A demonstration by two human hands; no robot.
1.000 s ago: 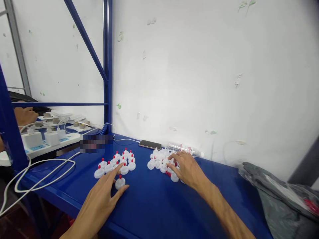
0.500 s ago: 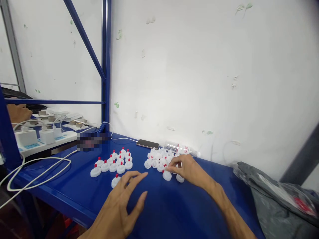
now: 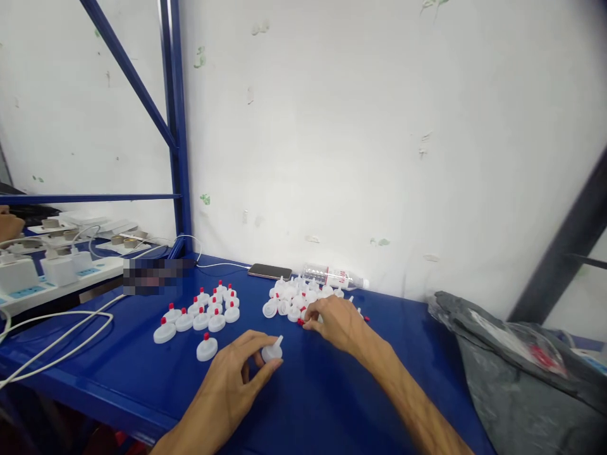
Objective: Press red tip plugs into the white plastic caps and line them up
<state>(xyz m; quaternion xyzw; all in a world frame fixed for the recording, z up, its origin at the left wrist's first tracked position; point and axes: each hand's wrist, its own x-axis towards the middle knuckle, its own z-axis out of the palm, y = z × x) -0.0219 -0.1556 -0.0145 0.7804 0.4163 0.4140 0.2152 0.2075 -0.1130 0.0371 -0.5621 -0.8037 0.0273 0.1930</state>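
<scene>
My left hand (image 3: pixel 230 382) pinches a white plastic nozzle cap (image 3: pixel 272 352) between thumb and fingers just above the table; its bare spout tilts up to the right. My right hand (image 3: pixel 337 322) is at the front of a pile of white nozzle caps (image 3: pixel 296 291), thumb and fingertips closed at a small red tip cap (image 3: pixel 300 322). Left of my left hand stands a white nozzle cap with a red tip (image 3: pixel 207 347). Behind it, several more red-tipped nozzle caps (image 3: pixel 201 319) stand upright in a group.
A phone (image 3: pixel 269 272) on a white cable and a clear plastic bottle (image 3: pixel 334 277) lie along the wall. To the left are a power strip (image 3: pixel 95 275) and loose cables. A grey plastic-wrapped bundle (image 3: pixel 497 360) lies at right. Another person's hand (image 3: pixel 9 226) shows at far left.
My left hand, empty before, now holds a white nozzle cap. My right hand has let go of a cap and moved back to the pile's front edge. The view has turned right.
</scene>
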